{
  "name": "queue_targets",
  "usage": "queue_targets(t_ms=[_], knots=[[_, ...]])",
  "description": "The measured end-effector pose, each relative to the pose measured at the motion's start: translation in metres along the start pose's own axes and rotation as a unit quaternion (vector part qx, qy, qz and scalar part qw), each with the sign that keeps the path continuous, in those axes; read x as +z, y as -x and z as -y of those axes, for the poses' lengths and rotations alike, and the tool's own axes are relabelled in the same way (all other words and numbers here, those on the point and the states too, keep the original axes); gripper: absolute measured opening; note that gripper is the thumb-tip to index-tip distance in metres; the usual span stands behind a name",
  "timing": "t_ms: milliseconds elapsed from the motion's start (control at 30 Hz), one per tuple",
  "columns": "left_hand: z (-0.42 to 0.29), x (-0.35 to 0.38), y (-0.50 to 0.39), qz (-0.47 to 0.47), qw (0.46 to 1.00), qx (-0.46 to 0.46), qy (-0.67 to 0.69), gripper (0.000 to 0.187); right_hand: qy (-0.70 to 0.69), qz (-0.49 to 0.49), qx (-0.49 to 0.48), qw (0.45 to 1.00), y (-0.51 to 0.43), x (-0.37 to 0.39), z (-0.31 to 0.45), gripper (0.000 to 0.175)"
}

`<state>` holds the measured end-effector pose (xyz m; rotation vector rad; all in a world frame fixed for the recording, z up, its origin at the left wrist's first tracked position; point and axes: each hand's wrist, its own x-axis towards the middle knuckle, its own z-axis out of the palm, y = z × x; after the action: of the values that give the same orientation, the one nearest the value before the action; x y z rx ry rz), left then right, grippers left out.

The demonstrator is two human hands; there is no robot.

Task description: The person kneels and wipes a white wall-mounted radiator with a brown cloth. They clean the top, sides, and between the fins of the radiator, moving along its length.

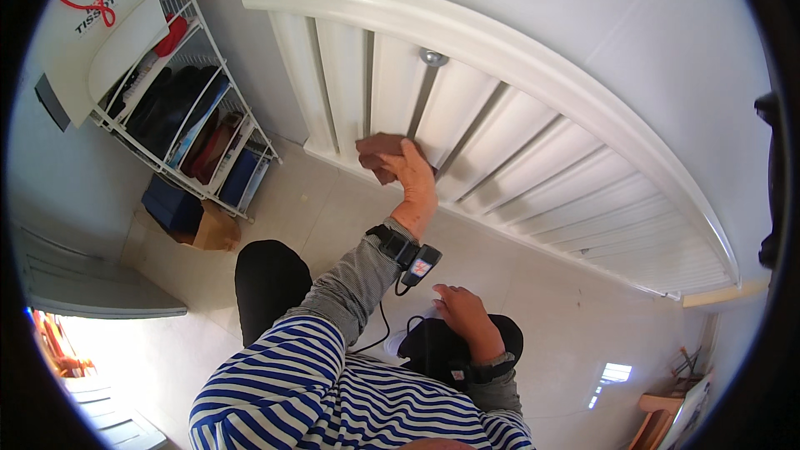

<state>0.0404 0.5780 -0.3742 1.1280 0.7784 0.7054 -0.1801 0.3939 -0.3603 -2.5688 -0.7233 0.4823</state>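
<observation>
My left hand (pixel 412 178) holds a brown cloth (pixel 384 149) against the lower part of the white slatted panel (pixel 400 75), close to its bottom rail. The cloth is bunched under the fingers and covers parts of some slats. A round metal knob or bolt head (pixel 434 57) sits near the top of the slats, above the cloth. My right hand (pixel 461 311) is over my right knee, empty, its fingers loosely bent and pointing towards the panel. Both wrists have black straps over grey sleeves; the left one carries a small black device (pixel 421 265) with a cable.
At the left stands a white wire rack (pixel 234 90) with bags and boxes, a cardboard box (pixel 215 228) beside its foot. A grey door (pixel 100 284) is at the lower left. A wooden chair-like piece (pixel 656 419) stands at the lower right. Tiled floor (pixel 550 337) lies below the panel.
</observation>
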Motion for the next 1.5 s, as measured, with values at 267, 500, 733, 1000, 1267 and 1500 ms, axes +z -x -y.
queue_targets(t_ms=[267, 500, 733, 1000, 1267, 1500], knots=[[-0.136, 0.018, 0.082, 0.164, 0.909, 0.378, -0.061, 0.076, -0.005, -0.052, -0.045, 0.998, 0.008, 0.014, -0.015, 0.026], [-0.088, 0.025, 0.062, 0.119, 0.839, 0.493, -0.197, 0.068, -0.008, -0.049, -0.011, 0.999, 0.017, 0.008, -0.021, 0.022], [0.048, -0.008, 0.034, 0.138, 0.900, 0.346, -0.227, 0.083, 0.000, -0.022, 0.014, 1.000, 0.019, 0.002, -0.017, 0.025], [0.153, -0.028, 0.017, 0.072, 0.920, 0.213, -0.322, 0.087, -0.027, -0.033, -0.012, 0.999, 0.006, 0.002, -0.012, 0.023], [0.056, -0.009, 0.049, 0.164, 0.940, -0.295, 0.049, 0.038, -0.024, -0.031, 0.008, 0.999, 0.008, 0.005, -0.012, 0.021], [-0.085, 0.011, 0.085, 0.293, 0.879, -0.310, 0.214, 0.028, -0.037, -0.060, -0.022, 0.997, 0.013, 0.013, -0.021, 0.021]])
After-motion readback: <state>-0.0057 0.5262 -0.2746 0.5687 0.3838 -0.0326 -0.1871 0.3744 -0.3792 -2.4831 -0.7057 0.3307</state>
